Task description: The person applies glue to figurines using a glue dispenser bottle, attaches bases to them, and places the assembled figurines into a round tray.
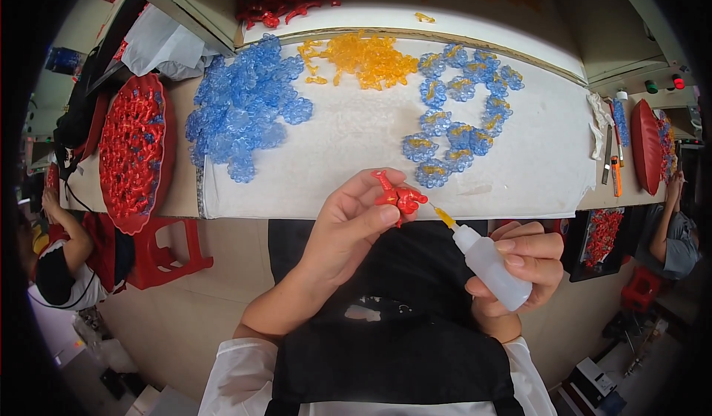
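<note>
Between the thumb and fingers of my left hand (354, 219) is a small glossy red plastic figure (400, 198), held just over the table's front edge. My right hand (528, 264) grips a translucent white squeeze bottle (495, 269) with a yellow needle tip (445, 218). The bottle is tilted, and its thin needle points up and left at the figure's right end; whether it touches cannot be made out. Beyond my hands, clear blue pieces with yellow parts on them (460, 136) lie spread on the white table sheet (348, 153).
A heap of clear blue pieces (245, 104) lies left, a yellow pile (371, 60) at the back. A red tray of red pieces (133, 153) stands far left. Tools, including an orange cutter (615, 177), lie right. A red stool (167, 249) is lower left. People work on both sides.
</note>
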Demonstrator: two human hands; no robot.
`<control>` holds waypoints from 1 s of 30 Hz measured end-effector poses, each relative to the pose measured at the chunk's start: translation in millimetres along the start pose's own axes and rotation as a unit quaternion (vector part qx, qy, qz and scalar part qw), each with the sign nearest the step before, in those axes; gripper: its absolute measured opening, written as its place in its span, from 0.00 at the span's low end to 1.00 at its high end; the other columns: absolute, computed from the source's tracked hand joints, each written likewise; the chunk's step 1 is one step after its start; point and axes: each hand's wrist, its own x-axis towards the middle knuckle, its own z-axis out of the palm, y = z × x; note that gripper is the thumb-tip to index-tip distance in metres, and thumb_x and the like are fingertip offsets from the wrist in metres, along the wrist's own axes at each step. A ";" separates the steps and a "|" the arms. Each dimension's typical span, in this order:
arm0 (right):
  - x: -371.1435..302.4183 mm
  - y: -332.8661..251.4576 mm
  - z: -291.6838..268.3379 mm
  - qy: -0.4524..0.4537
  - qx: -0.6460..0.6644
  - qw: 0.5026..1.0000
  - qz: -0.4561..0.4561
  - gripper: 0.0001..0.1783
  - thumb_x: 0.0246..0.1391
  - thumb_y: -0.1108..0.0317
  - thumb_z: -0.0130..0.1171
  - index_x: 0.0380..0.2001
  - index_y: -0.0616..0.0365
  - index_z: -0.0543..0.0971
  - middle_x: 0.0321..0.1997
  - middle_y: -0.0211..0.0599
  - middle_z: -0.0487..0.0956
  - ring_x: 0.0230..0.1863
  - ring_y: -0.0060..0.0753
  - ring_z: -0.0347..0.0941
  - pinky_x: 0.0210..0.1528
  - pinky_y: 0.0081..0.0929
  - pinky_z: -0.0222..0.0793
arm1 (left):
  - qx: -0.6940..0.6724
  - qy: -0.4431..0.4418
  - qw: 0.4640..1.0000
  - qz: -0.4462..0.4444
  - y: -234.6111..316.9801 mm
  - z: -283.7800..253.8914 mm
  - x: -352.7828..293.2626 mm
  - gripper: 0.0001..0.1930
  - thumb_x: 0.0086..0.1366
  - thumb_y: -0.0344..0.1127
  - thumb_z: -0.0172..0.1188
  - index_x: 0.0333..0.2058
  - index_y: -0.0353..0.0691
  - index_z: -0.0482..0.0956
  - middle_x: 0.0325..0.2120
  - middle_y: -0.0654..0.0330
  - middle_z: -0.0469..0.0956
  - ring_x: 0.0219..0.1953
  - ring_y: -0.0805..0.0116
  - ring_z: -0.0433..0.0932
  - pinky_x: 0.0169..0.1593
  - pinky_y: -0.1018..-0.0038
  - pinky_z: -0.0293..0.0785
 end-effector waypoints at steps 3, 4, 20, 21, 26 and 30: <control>0.1 1.4 1.3 0.003 -0.002 1.000 0.003 0.22 0.34 0.58 0.67 0.30 0.54 0.67 0.29 0.34 0.67 0.23 0.24 0.64 0.24 0.17 0.63 | -0.016 -0.016 1.000 -0.008 -0.4 -0.9 0.3 0.17 0.53 0.26 0.54 0.44 0.35 0.66 0.37 0.58 0.72 0.38 0.73 0.73 0.45 0.78 0.67; -0.5 1.4 1.5 0.004 -0.002 1.000 0.004 0.22 0.34 0.58 0.67 0.30 0.54 0.67 0.29 0.34 0.67 0.23 0.24 0.64 0.24 0.17 0.63 | -0.019 -0.015 1.000 -0.009 -0.4 -0.5 0.1 0.18 0.53 0.26 0.54 0.44 0.35 0.66 0.37 0.58 0.72 0.37 0.73 0.73 0.45 0.79 0.67; 10.7 40.6 -49.5 0.097 0.099 0.982 0.131 0.19 0.35 0.80 0.61 0.32 0.60 0.64 0.37 0.48 0.70 0.37 0.34 0.70 0.33 0.25 0.70 | 0.024 0.015 0.996 0.085 4.2 -11.6 1.4 0.16 0.53 0.24 0.53 0.42 0.33 0.66 0.36 0.55 0.73 0.41 0.67 0.72 0.49 0.70 0.66; 19.4 49.5 -56.7 0.104 0.103 0.976 0.158 0.17 0.37 0.82 0.58 0.32 0.61 0.64 0.37 0.47 0.70 0.36 0.34 0.70 0.32 0.24 0.71 | 0.034 0.022 0.994 0.098 6.1 -12.7 1.1 0.16 0.53 0.24 0.53 0.42 0.33 0.66 0.35 0.55 0.73 0.41 0.67 0.72 0.49 0.70 0.66; 67.3 108.8 -85.1 -0.016 0.025 0.960 0.279 0.16 0.42 0.82 0.51 0.38 0.63 0.67 0.39 0.39 0.69 0.36 0.27 0.71 0.27 0.19 0.71 | 0.090 0.047 0.986 0.133 9.2 -9.9 2.8 0.16 0.53 0.25 0.54 0.42 0.34 0.66 0.34 0.54 0.73 0.37 0.66 0.74 0.48 0.69 0.67; 89.4 156.1 -85.5 -0.153 -0.162 0.961 0.165 0.16 0.41 0.81 0.52 0.38 0.58 0.70 0.38 0.35 0.71 0.39 0.31 0.70 0.36 0.23 0.68 | 0.105 0.057 0.983 0.138 7.9 -12.0 -3.7 0.16 0.53 0.24 0.53 0.42 0.34 0.66 0.34 0.54 0.74 0.38 0.66 0.74 0.48 0.69 0.68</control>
